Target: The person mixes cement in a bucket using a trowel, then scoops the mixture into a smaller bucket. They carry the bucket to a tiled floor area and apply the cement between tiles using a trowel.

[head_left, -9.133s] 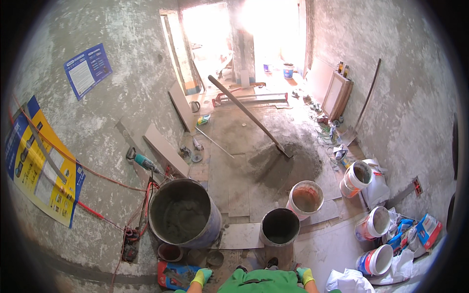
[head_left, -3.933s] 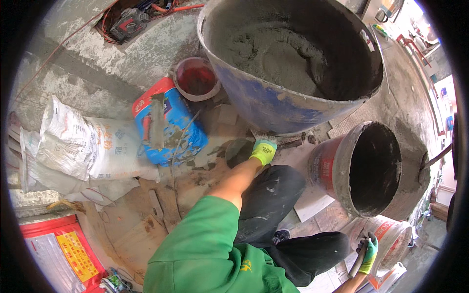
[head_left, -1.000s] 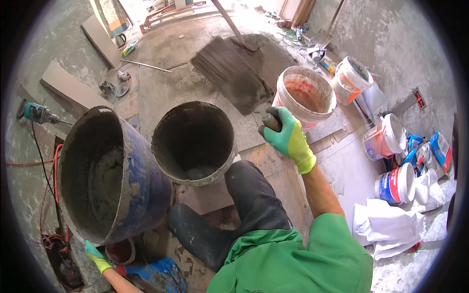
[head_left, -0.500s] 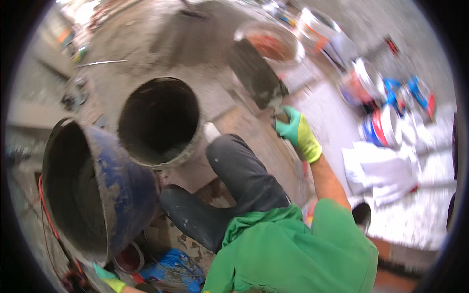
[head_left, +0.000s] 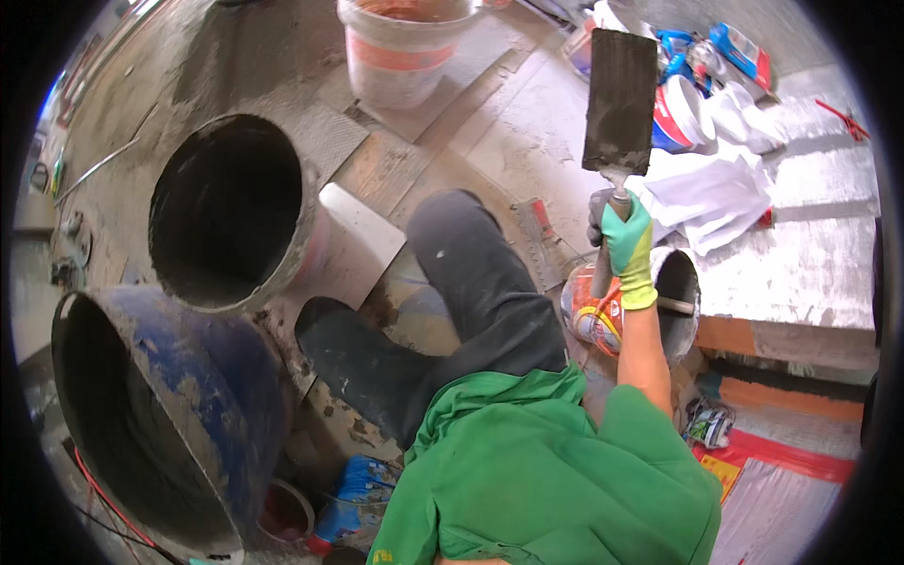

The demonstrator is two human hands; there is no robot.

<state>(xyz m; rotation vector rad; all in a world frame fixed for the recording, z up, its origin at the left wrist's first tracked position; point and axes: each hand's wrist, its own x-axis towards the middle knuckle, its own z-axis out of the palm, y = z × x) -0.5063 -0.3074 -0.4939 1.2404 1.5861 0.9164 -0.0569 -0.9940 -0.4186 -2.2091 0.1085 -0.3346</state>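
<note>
One rect. trowel [head_left: 621, 102] is gripped by the R hand [head_left: 628, 240], w/ gloved fingers wrapped closely round the handle; the blade is held out past the knuckles, on the person's R side. Of the L hand [head_left: 201, 562] only a teal sliver of glove is seen, cut off at the lower edge near the large tub [head_left: 212, 377], so its grip can't be told.

L of the blade, open room is left over a pale board [head_left: 527, 132], as far as the white bucket w/ orange band [head_left: 400, 61]. The blade's R edge is backed in view by a red-blue bucket [head_left: 692, 108] and white sacks [head_left: 706, 193]; clearance can't be judged. An orange-red bucket [head_left: 589, 315] is partly overlapped by the handle's butt.

The trowel's long axis is pointed approx. straight away from the person, blade far, handle near; the blade's face is coloured dark grey.

The floor is covered w/ stained boards. A grey bucket [head_left: 313, 231] is stood near the tub, and a pale ledge [head_left: 810, 268] is seen at far R.
</note>
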